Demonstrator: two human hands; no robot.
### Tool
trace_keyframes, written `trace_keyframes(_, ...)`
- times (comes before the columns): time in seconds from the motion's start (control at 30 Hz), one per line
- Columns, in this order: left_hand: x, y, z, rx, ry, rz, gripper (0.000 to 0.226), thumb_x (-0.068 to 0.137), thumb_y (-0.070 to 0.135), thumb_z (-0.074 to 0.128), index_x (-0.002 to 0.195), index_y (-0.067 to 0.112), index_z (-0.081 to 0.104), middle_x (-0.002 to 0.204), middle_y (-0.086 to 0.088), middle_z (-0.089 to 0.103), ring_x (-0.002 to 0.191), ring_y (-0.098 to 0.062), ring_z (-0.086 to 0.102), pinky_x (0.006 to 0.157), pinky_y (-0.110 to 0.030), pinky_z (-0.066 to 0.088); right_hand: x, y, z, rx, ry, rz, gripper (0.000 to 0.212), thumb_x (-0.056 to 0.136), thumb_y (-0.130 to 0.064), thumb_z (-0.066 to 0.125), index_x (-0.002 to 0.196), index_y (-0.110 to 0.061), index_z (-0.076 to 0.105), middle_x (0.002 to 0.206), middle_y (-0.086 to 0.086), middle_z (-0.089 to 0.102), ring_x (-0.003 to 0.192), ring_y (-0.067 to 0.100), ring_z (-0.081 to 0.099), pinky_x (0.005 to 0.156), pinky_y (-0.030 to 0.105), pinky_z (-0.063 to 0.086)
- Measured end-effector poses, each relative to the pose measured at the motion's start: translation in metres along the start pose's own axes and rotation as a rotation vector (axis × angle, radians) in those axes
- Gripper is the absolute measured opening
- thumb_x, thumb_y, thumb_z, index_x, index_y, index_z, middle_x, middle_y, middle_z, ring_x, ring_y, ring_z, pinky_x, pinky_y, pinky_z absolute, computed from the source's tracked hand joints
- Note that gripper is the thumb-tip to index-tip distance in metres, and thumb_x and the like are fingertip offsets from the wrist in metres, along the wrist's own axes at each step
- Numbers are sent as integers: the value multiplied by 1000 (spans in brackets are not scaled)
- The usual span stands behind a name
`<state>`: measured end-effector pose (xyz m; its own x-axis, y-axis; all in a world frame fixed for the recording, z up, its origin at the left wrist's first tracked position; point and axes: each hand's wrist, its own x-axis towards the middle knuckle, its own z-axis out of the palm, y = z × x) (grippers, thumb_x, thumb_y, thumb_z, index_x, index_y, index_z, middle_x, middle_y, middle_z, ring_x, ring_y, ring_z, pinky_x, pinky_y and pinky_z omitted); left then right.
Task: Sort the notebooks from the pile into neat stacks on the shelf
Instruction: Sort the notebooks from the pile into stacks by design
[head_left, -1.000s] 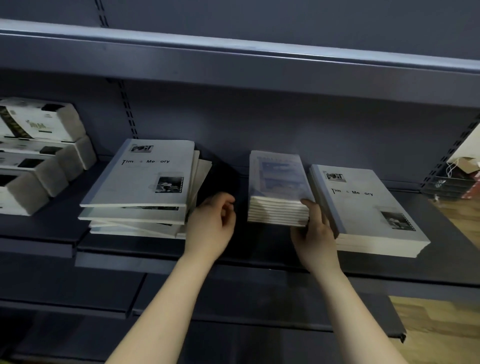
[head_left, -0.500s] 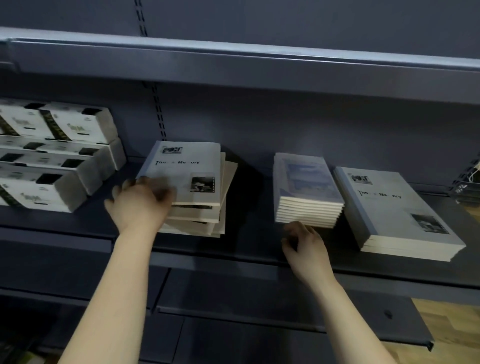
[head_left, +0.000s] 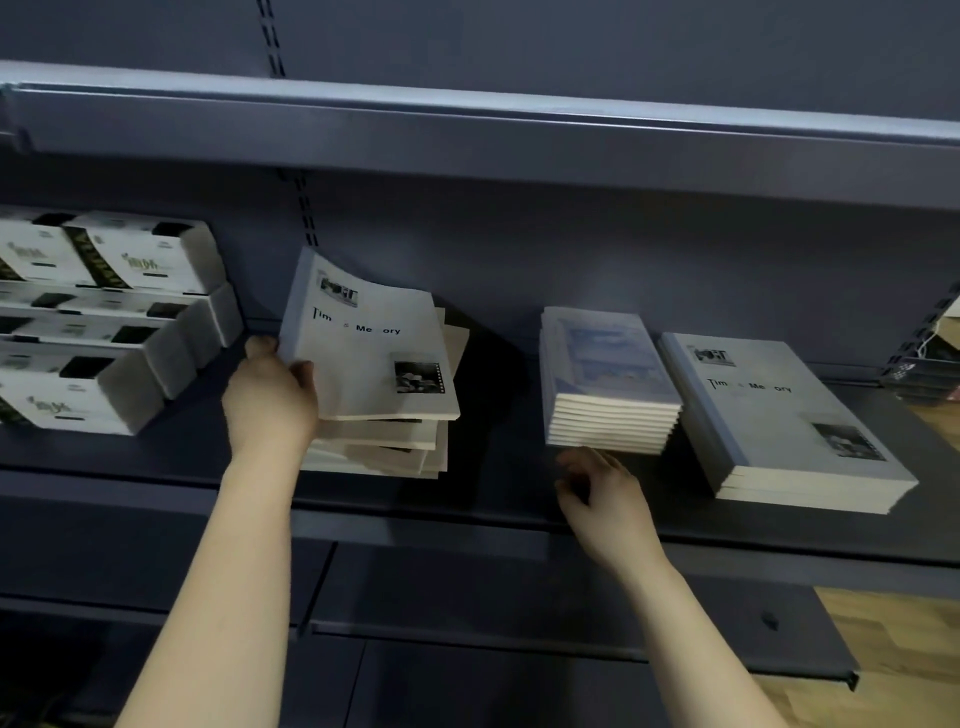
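A messy pile of notebooks (head_left: 384, 447) lies on the dark shelf (head_left: 156, 457), left of centre. My left hand (head_left: 270, 395) grips the spine edge of the top white "Time Memory" notebook (head_left: 369, 353), whose left side is lifted and bent off the pile. A neat stack of smaller blue-covered notebooks (head_left: 605, 379) stands to the right. Beside it sits a neat stack of "Time Memory" notebooks (head_left: 779, 421). My right hand (head_left: 602, 488) hovers just in front of the blue stack with loosely curled fingers, holding nothing.
White boxes with dark windows (head_left: 98, 322) are stacked at the shelf's far left. An upper shelf edge (head_left: 467, 135) overhangs the work area. A lower shelf (head_left: 519, 597) juts out below. Wooden floor (head_left: 904, 639) shows at the right.
My left hand swung from the pile's right side to its left edge and took hold of the top notebook, lifting it. My right hand came off the blue stack and drew back.
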<state>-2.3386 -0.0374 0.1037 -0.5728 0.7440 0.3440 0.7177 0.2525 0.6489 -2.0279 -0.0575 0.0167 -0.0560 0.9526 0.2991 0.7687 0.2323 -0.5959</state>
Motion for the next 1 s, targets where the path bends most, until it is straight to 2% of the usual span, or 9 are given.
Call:
trace_keyframes(0.07,-10,0,1,-309,-16,-37,27,97,16,45,123,8,44,115,-17,57,98,-40,58,72,-41,54,-1,0,-5,35,-26,1,28,83,-13,61,109,-20,64,104,-3,64,96,13,60,74,23,43)
trace_keyframes(0.13,-20,3,0,-607,-46,-128,26,98,15,44,123,17,45,121,-6,52,98,-30,59,57,-37,59,-1,2,-11,86,-44,10,27,82,-13,61,107,-24,64,102,-3,64,93,13,62,78,27,49)
trace_keyframes(0.2,-30,11,-1,-720,-52,-137,26,97,15,46,123,19,46,123,-2,51,97,-24,59,50,-32,58,-1,3,-16,122,-41,5,22,84,-16,62,102,-26,64,98,-4,65,90,11,63,79,30,51)
trace_keyframes(0.37,-67,44,14,-950,-119,-60,19,98,12,46,115,19,46,104,4,57,83,-17,63,45,-30,54,-1,-3,-39,351,-36,61,13,91,-27,60,103,-25,66,98,-11,68,91,-7,60,76,5,42)
trace_keyframes(0.47,-91,70,31,-1113,-171,-96,21,98,9,46,118,15,45,99,2,58,66,-10,62,40,-23,46,0,-3,-56,515,-44,139,30,90,-40,59,118,-28,59,102,-8,69,96,5,64,84,23,52)
trace_keyframes(0.57,-116,97,50,-1247,-271,-110,18,97,13,48,113,22,48,106,-1,59,76,-15,62,41,-22,46,-2,-2,-79,706,-41,200,24,91,-40,57,114,-34,54,101,-4,69,85,16,71,74,37,59)
trace_keyframes(0.73,-155,138,85,-1272,-458,-90,18,96,20,51,113,25,48,108,-1,61,84,-18,64,47,-25,49,-4,22,-119,993,70,300,23,98,-18,49,121,-20,48,102,3,69,73,28,72,52,27,55)
trace_keyframes(0.9,-186,171,108,-1131,-664,-36,33,89,28,61,119,27,47,112,5,59,96,-14,64,61,-27,54,-9,73,-150,1059,253,392,21,97,-4,46,115,-10,54,93,7,66,58,20,68,42,19,49)
trace_keyframes(1.0,-192,178,125,-954,-763,65,20,93,31,55,112,24,56,108,5,64,94,-13,65,66,-26,56,-13,107,-173,1020,314,429,20,97,-3,45,113,-8,55,91,10,64,52,20,65,39,19,46)
